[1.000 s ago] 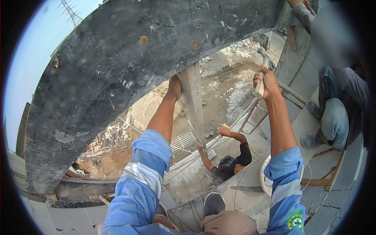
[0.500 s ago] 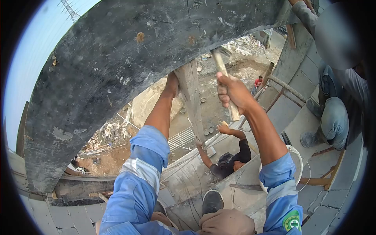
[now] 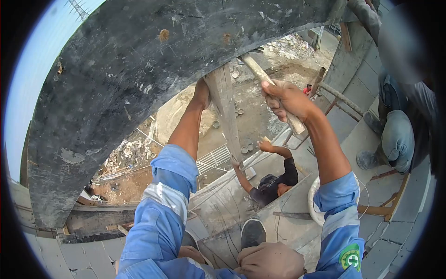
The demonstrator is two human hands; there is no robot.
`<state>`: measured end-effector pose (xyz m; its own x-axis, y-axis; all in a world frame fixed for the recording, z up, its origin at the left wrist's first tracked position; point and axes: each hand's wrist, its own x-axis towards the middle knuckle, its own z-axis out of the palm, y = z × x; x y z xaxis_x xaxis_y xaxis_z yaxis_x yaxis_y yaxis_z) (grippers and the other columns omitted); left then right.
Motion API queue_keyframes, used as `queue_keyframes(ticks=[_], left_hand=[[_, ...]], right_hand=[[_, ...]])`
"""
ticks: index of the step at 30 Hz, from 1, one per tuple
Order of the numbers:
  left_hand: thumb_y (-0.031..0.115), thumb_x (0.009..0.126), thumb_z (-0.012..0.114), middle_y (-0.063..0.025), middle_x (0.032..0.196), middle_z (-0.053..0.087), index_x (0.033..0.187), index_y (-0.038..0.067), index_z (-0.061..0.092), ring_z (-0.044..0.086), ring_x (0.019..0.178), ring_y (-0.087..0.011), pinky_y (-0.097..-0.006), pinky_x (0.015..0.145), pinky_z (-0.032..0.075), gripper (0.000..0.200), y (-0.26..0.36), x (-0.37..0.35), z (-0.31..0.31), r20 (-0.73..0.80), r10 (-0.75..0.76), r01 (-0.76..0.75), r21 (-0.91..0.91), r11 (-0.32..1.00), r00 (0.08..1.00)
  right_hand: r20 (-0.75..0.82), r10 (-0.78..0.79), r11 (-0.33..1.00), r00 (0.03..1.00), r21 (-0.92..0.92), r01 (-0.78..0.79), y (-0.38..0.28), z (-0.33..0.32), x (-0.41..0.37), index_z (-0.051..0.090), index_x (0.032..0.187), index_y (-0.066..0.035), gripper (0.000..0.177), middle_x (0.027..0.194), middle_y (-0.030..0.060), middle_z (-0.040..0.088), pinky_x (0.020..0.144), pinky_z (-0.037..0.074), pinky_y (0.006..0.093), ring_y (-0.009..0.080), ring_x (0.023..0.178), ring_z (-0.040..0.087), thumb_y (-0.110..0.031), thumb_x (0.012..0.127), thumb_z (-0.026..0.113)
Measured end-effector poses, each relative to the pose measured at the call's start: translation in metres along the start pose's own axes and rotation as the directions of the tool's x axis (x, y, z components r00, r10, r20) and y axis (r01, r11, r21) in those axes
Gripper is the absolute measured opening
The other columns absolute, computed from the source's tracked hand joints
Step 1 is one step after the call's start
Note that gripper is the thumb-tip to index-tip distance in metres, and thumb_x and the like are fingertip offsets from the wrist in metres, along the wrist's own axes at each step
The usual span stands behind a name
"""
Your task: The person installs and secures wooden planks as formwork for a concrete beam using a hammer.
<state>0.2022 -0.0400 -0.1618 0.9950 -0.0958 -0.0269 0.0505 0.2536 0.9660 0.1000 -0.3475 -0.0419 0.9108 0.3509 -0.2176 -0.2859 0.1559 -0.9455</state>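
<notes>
My right hand (image 3: 290, 100) is closed around the wooden handle of a hammer (image 3: 258, 69). The hammer slants up to the left, its head mostly hidden at the lower edge of a big dark panel (image 3: 125, 74). My left hand (image 3: 201, 95) grips the upper end of an upright wooden plank (image 3: 224, 109), just under that panel; its fingers are largely out of sight behind the wood. Farther down, a co-worker in a dark shirt (image 3: 274, 185) has one hand on the plank's lower part and the other hand raised beside it.
Another person (image 3: 397, 135) crouches at the right on grey blocks. A white bucket (image 3: 316, 204) stands by my right sleeve, partly covered. Metal scaffold pipes (image 3: 341, 97) run at the right. Far below lies ground with rubble (image 3: 290, 46) and a white metal grille (image 3: 213, 160).
The hammer has tipped over to the left, its head moving toward the plank's top. My right hand has shifted slightly right. My left hand stays on the plank.
</notes>
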Motion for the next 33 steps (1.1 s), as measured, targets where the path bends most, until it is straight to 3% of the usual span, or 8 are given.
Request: queue_keyframes(ticks=[4,6,9,12,20,24,31,33], left_hand=[[0.038,0.102,0.034,-0.0102,0.141,0.048,0.139,0.006,0.045,0.046,0.129,-0.0230,-0.0378,0.109,0.033,0.050,0.021,-0.002,0.009,-0.122,-0.036,0.025,-0.090,0.996,0.992],[0.037,0.101,0.036,-0.0106,0.137,0.051,0.137,0.005,0.047,0.048,0.125,-0.0231,-0.0382,0.107,0.034,0.049,0.027,0.005,0.005,-0.052,-0.059,0.057,-0.034,0.998,0.997],[0.041,0.101,0.036,-0.0100,0.129,0.054,0.134,0.005,0.048,0.052,0.118,-0.0230,-0.0404,0.101,0.040,0.050,0.021,0.008,-0.004,-0.041,-0.046,0.047,0.019,0.999,0.998],[0.046,0.102,0.037,-0.0081,0.123,0.055,0.133,0.008,0.048,0.053,0.112,-0.0216,-0.0409,0.097,0.044,0.050,0.010,-0.009,0.004,-0.011,-0.020,0.021,0.019,1.000,1.000],[0.038,0.102,0.038,-0.0092,0.133,0.055,0.134,0.006,0.050,0.052,0.120,-0.0233,-0.0394,0.104,0.038,0.048,0.036,-0.006,0.011,-0.070,-0.041,0.043,0.022,0.999,0.997],[0.032,0.102,0.037,-0.0097,0.121,0.057,0.128,0.005,0.052,0.056,0.109,-0.0224,-0.0397,0.095,0.044,0.041,0.018,-0.019,0.008,-0.041,-0.060,0.059,-0.036,0.998,0.997],[0.030,0.101,0.038,-0.0083,0.105,0.059,0.120,0.005,0.055,0.060,0.095,-0.0216,-0.0410,0.085,0.050,0.036,0.016,0.014,-0.011,-0.089,-0.045,0.039,-0.064,0.997,0.995],[0.031,0.101,0.039,-0.0081,0.105,0.059,0.119,0.006,0.055,0.060,0.095,-0.0215,-0.0410,0.085,0.050,0.035,0.023,0.006,-0.003,-0.082,0.074,-0.068,0.069,0.995,0.994]], right_hand=[[-0.171,0.060,0.998,0.983,0.015,-0.058,0.010,-0.042,0.015,0.048,0.095,-0.007,0.025,0.064,-0.0034,0.044,0.039,0.040,0.0222,0.0062,0.048,0.044,-0.031,0.101,0.047],[-0.445,0.036,0.782,0.895,0.571,0.252,0.017,-0.070,0.055,0.048,0.089,-0.008,0.029,0.061,-0.0052,0.042,0.037,0.037,0.0212,0.0051,0.043,0.039,-0.035,0.100,0.051],[-0.331,-0.039,0.915,0.943,0.367,0.167,0.009,0.032,0.024,0.046,0.086,-0.010,0.029,0.061,-0.0054,0.041,0.037,0.037,0.0200,0.0039,0.043,0.038,-0.035,0.100,0.051],[0.170,0.069,0.991,0.983,-0.122,-0.048,0.001,0.038,-0.011,0.044,0.085,-0.010,0.027,0.060,-0.0057,0.038,0.037,0.038,0.0197,0.0034,0.044,0.039,-0.032,0.100,0.050],[-0.550,-0.028,0.771,0.835,0.519,0.368,0.011,-0.019,0.054,0.048,0.088,-0.008,0.028,0.060,-0.0052,0.041,0.038,0.038,0.0221,0.0044,0.044,0.040,-0.032,0.101,0.048],[0.177,0.037,0.999,0.984,-0.038,-0.031,0.002,0.026,0.003,0.048,0.090,-0.007,0.030,0.061,-0.0052,0.041,0.038,0.036,0.0205,0.0041,0.044,0.040,-0.035,0.101,0.049],[-0.535,0.012,0.800,0.845,0.512,0.313,0.027,-0.026,0.041,0.045,0.090,-0.008,0.029,0.059,-0.0053,0.038,0.036,0.036,0.0212,0.0030,0.043,0.037,-0.035,0.102,0.046],[-0.352,-0.041,0.876,0.935,0.437,0.203,0.013,0.003,0.031,0.045,0.090,-0.009,0.029,0.059,-0.0051,0.039,0.035,0.036,0.0209,0.0032,0.042,0.037,-0.036,0.101,0.047]])
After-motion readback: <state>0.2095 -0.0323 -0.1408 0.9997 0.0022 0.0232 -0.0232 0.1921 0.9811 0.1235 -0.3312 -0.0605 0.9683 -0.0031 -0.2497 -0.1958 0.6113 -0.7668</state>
